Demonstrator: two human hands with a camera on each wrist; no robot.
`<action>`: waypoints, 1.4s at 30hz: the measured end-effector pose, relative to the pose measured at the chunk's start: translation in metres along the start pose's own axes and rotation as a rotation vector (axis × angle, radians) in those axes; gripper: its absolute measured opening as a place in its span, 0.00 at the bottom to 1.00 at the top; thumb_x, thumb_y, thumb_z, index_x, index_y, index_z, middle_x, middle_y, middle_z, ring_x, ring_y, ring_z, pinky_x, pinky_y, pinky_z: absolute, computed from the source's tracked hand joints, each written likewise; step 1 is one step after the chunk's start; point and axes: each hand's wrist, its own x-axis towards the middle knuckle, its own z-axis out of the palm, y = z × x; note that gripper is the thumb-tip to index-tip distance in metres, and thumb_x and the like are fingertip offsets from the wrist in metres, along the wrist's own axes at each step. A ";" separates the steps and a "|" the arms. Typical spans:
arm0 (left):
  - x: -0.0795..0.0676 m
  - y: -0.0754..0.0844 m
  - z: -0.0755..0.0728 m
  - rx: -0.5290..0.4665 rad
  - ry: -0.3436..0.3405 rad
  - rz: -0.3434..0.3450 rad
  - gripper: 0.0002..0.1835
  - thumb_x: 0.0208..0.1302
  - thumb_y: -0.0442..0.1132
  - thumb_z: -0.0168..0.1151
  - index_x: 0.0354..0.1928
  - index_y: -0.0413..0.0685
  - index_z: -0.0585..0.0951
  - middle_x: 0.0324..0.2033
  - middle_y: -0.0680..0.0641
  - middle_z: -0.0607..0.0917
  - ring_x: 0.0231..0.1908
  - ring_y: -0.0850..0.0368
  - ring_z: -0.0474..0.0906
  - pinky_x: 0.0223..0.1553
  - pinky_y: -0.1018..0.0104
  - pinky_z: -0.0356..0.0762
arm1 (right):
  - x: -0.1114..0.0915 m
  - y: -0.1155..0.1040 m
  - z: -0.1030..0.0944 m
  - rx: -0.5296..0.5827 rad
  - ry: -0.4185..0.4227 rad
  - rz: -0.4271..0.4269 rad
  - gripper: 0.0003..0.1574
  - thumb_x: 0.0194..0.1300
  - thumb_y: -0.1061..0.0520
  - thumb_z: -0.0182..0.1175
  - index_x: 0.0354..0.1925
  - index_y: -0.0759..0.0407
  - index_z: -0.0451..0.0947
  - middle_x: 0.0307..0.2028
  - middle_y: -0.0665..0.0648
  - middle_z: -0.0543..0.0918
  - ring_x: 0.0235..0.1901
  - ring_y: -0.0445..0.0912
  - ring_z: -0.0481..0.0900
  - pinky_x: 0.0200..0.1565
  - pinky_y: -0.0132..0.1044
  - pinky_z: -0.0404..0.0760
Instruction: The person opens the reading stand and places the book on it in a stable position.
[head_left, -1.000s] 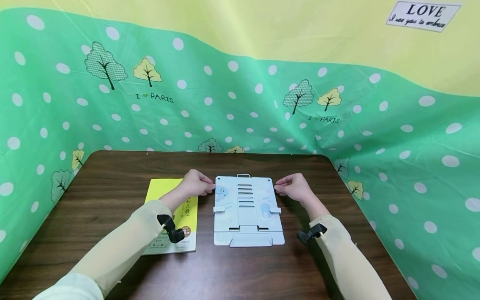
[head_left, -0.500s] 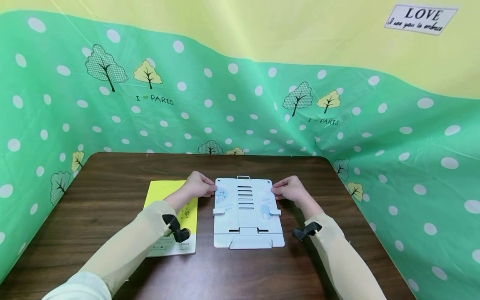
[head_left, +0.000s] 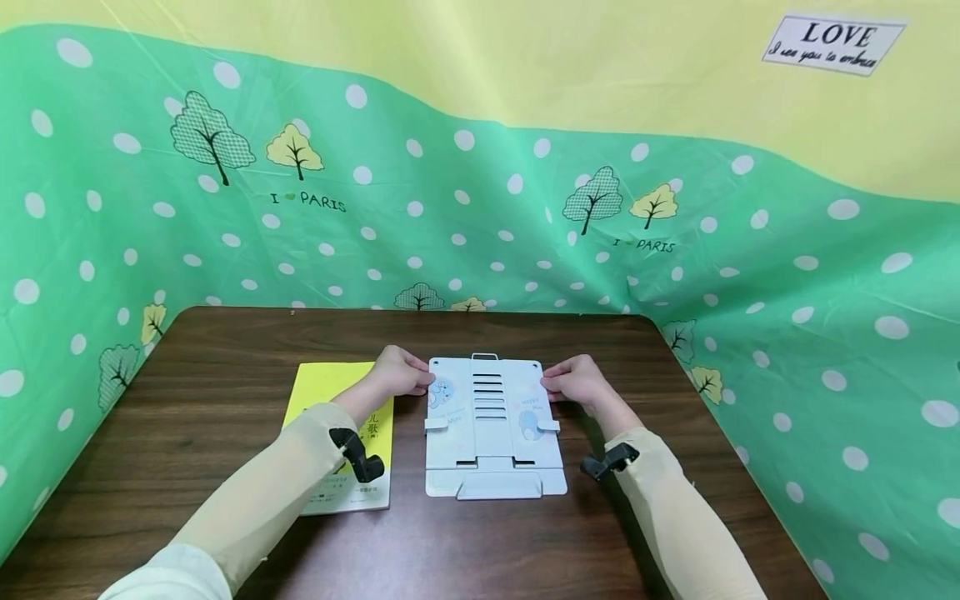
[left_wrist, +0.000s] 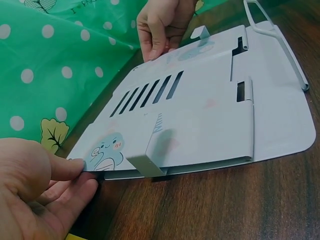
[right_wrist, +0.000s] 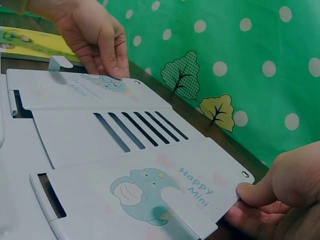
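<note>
A white metal book stand (head_left: 493,442) with cartoon prints and a column of slots lies folded nearly flat on the table. My left hand (head_left: 393,372) pinches the stand's upper left edge, thumb on top and fingers underneath, as the left wrist view shows. At the opposite upper edge my right hand (head_left: 585,385) grips it the same way, its thumb (right_wrist: 252,192) over the corner beside the "Happy Mini" print. Small page clips (head_left: 436,424) stick out on both sides, and a raised wire-framed ledge (head_left: 498,486) is at the near end.
Left of the stand, a yellow book (head_left: 318,385) lies partly beneath my left forearm. The dark wood table (head_left: 225,367) ends at a green and yellow curtain (head_left: 450,233) behind and to the right. Black camera mounts (head_left: 360,457) are strapped at both wrists.
My right hand has moved left from beside the stand onto its upper right edge and taken hold. My left hand has stayed at the left edge, shifting slightly. The stand looks unmoved.
</note>
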 end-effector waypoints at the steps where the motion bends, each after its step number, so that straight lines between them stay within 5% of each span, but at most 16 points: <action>1: 0.000 0.000 0.000 0.003 0.003 0.003 0.10 0.65 0.28 0.74 0.46 0.30 0.87 0.45 0.36 0.87 0.35 0.55 0.88 0.39 0.64 0.88 | 0.000 0.000 0.001 -0.002 0.003 0.000 0.12 0.72 0.66 0.68 0.51 0.73 0.84 0.43 0.68 0.86 0.33 0.49 0.88 0.41 0.43 0.89; 19: -0.006 -0.001 -0.005 -0.017 0.037 0.075 0.11 0.66 0.30 0.74 0.47 0.31 0.88 0.43 0.38 0.88 0.39 0.52 0.89 0.40 0.62 0.88 | -0.006 -0.010 0.002 -0.015 0.028 -0.045 0.14 0.72 0.66 0.67 0.52 0.73 0.84 0.43 0.68 0.87 0.35 0.51 0.87 0.44 0.47 0.89; 32: -0.018 0.014 -0.003 -0.016 0.059 0.119 0.10 0.67 0.32 0.74 0.47 0.35 0.88 0.38 0.42 0.90 0.39 0.51 0.90 0.43 0.58 0.89 | -0.027 -0.018 -0.007 0.000 0.091 -0.100 0.17 0.73 0.65 0.68 0.55 0.74 0.82 0.43 0.68 0.88 0.38 0.53 0.88 0.46 0.45 0.89; 42: -0.029 0.020 -0.005 -0.010 0.073 0.161 0.11 0.67 0.32 0.74 0.49 0.36 0.88 0.37 0.43 0.89 0.39 0.51 0.89 0.43 0.60 0.88 | -0.039 -0.022 -0.010 0.002 0.118 -0.175 0.14 0.73 0.66 0.67 0.53 0.73 0.84 0.43 0.69 0.86 0.39 0.56 0.88 0.49 0.53 0.87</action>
